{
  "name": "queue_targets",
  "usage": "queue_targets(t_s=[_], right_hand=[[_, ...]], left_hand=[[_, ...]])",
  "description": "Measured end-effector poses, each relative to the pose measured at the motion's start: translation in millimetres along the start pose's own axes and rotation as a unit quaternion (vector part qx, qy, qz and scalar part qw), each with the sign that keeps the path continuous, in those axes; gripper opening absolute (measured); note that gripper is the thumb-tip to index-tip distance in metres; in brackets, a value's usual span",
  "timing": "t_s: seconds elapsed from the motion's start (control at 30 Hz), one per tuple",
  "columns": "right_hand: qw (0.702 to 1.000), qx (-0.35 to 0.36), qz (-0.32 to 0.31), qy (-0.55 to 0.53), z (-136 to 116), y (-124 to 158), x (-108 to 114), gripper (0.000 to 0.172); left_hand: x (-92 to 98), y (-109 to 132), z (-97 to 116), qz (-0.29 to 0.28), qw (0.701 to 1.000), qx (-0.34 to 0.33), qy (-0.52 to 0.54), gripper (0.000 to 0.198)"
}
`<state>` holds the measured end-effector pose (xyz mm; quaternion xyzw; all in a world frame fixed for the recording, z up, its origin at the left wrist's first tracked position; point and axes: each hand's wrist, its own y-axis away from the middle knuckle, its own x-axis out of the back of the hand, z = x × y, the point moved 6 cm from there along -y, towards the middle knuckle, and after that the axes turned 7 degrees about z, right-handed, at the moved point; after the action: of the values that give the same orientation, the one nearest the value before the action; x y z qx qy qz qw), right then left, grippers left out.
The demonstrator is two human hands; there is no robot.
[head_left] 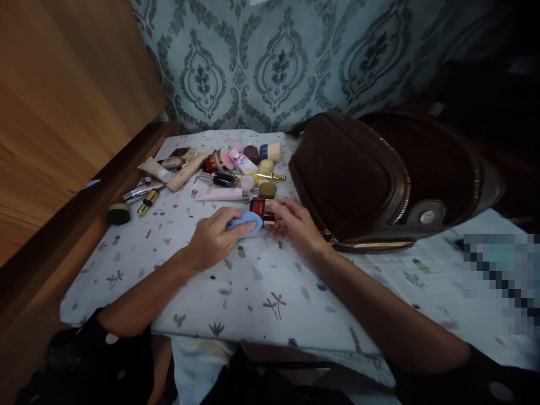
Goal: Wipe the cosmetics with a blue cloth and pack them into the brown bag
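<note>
My left hand (212, 238) is closed on a flat blue pad (252, 219), either a sponge or a folded cloth; which one I cannot tell. The pad meets the near side of a small dark red bottle (257, 206) with pale lettering. Around the bottle's right end curl the fingers of my right hand (300, 225), partly hiding it. Just beyond lie a pink tube (222, 194) and a round olive-gold jar (267, 189).
Several cosmetics, including a black bottle (223, 179), a beige tube (185, 173) and a dark green jar (118, 214), lie on the patterned cloth (198, 304). A brown bag (346, 174) stands at right. A wooden panel (71, 84) rises at left, patterned wallpaper (278, 62) behind.
</note>
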<state>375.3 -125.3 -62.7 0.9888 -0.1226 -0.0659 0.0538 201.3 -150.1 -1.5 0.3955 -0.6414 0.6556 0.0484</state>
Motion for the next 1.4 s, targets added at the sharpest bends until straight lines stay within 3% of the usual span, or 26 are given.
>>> queue_targets(t_s=[0.17,0.37,0.57,0.73,0.9,1.0,1.13,1.23,1.33,1.4], right_hand=[[0.988,-0.099,-0.048,-0.108,1.0,5.0,-4.7,0.037],[0.974,-0.134,-0.094,-0.154,0.2,6.1,-6.9,0.026],[0.960,-0.164,-0.183,-0.131,6.4,13.3,-16.9,0.028],[0.962,-0.098,-0.164,-0.196,-5.4,14.6,-17.6,0.029],[0.967,-0.040,-0.126,-0.218,-9.1,11.4,-12.5,0.033],[0.969,-0.025,-0.117,-0.217,-8.1,10.4,-12.6,0.034],[0.971,-0.006,-0.140,-0.193,-8.7,12.7,-15.7,0.037],[0.970,-0.009,-0.166,-0.178,-9.0,17.2,-18.2,0.037],[0.968,-0.016,-0.188,-0.167,-10.2,22.6,-20.8,0.038],[0.967,-0.013,-0.187,-0.170,-11.7,24.1,-21.2,0.039]], left_hand=[[1.2,-0.9,5.0,0.022,0.999,-0.024,0.008,0.020],[4.7,0.4,-5.6,0.026,0.991,0.061,0.114,0.028],[8.7,1.5,-17.0,0.055,0.975,0.127,0.173,0.034],[-0.3,3.4,-27.4,0.005,0.962,0.210,0.174,0.033],[-6.6,2.0,-27.1,-0.062,0.917,0.317,0.235,0.012],[-2.2,-1.8,-22.4,-0.038,0.899,0.340,0.273,0.012],[4.8,-6.4,-20.1,0.018,0.922,0.288,0.258,0.022],[3.0,-2.5,-30.6,0.031,0.918,0.302,0.254,0.025],[-5.1,4.7,-42.3,0.006,0.887,0.362,0.288,0.027],[-13.5,11.2,-45.6,-0.022,0.844,0.416,0.337,0.031]])
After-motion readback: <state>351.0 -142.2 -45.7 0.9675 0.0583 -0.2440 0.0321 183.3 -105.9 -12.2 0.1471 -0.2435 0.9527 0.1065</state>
